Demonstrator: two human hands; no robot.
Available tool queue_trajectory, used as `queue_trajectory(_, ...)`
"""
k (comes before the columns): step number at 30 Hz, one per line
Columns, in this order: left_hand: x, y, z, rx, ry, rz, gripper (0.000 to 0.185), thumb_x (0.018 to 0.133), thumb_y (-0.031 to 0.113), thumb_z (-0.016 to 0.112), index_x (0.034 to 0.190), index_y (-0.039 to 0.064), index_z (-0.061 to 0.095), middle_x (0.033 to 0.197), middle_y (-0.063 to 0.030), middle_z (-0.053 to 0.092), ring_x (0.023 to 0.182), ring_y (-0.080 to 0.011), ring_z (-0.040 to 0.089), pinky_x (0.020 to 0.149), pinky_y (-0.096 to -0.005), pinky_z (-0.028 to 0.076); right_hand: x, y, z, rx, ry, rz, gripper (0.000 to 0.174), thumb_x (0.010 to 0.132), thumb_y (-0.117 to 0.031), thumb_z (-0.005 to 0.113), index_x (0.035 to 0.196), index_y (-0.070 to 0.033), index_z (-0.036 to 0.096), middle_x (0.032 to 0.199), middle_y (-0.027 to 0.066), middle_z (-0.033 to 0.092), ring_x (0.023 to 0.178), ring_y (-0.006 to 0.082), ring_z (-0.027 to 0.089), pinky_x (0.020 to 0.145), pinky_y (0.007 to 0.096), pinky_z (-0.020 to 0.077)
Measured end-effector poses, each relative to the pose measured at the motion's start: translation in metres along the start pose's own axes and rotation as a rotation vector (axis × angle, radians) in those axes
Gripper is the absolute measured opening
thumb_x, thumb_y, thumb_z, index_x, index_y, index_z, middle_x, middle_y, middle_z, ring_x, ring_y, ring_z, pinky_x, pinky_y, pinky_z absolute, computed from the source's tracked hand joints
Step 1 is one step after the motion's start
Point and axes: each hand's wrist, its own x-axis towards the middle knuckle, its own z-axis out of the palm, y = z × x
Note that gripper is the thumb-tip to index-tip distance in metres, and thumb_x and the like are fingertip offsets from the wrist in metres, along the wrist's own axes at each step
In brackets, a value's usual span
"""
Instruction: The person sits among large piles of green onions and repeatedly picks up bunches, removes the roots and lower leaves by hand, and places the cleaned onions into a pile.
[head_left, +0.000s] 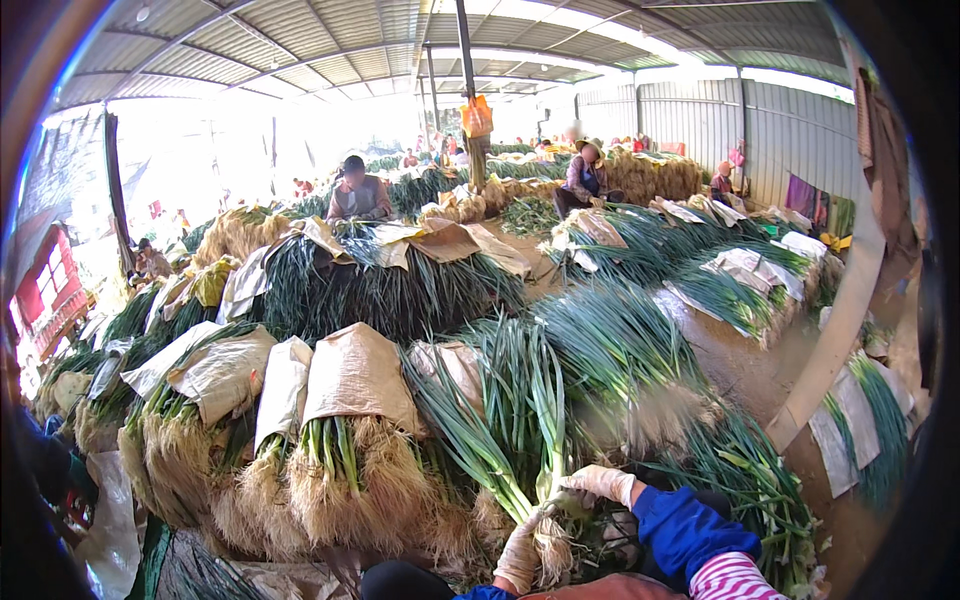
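Note:
Just in front of me a small bunch of green onions (504, 480) stands tilted, its long leaves fanned upward and its pale roots (553, 551) hanging down. My left hand (521, 551), in a whitish glove, is wrapped around the bunch's base just above the roots. From the right my right hand (604, 484), gloved too, has its fingers on the white part of the stalks; part of its grip is hidden. Loose green onion leaves (750, 487) lie in a pile beside my right arm.
Rooted green onion bundles under woven sacking (364, 371) line my front left. More stacks (390, 285) stand beyond. Wet floor (739, 337) runs along the right. A post (475, 150) holds an orange bag (476, 116). A person (358, 196) and another person (587, 180) sit among the stacks.

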Motion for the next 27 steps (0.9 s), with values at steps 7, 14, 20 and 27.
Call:
queue_trajectory(7,0.006,0.0,-0.013,-0.038,0.007,-0.007,0.032,0.097,0.019,0.06,0.124,0.0,0.06,0.111,-0.0081,0.069,0.094,-0.0183,0.066,0.083,-0.0331,0.055,0.013,0.01,0.047,0.329,-0.031,-0.231,0.03,0.094,-0.028,0.065,0.108,-0.002,0.07,0.096,0.0054,0.071,0.088,0.0134,0.063,0.083,0.03,0.0494)
queue_trajectory(14,-0.005,0.008,0.011,-0.041,0.104,-0.005,0.027,0.096,0.017,0.057,0.117,0.0,0.063,0.1,-0.009,0.07,0.082,-0.0194,0.067,0.073,-0.0321,0.055,-0.003,-0.016,0.063,-0.017,0.181,-0.257,0.039,0.088,-0.036,0.07,0.099,0.001,0.071,0.084,0.0065,0.07,0.077,0.012,0.057,0.074,0.031,0.0473)
queue_trajectory(20,0.002,0.013,0.014,-0.133,0.057,0.022,0.029,0.094,0.021,0.055,0.112,0.0,0.065,0.098,-0.0135,0.071,0.08,-0.0268,0.068,0.074,-0.0386,0.058,0.04,0.03,0.056,0.696,0.221,-0.142,0.015,0.089,-0.011,0.067,0.094,0.002,0.067,0.079,0.0094,0.07,0.068,0.0201,0.067,0.064,0.0303,0.0532)
queue_trajectory(27,-0.007,0.022,0.012,-0.066,-0.008,0.066,0.031,0.093,0.019,0.057,0.115,-0.002,0.061,0.105,-0.0166,0.069,0.097,-0.0341,0.067,0.077,-0.0401,0.058,0.047,-0.003,-0.025,0.707,0.825,-0.301,0.017,0.091,-0.01,0.064,0.102,0.002,0.062,0.073,0.0083,0.066,0.059,0.0164,0.064,0.05,0.0283,0.0499)
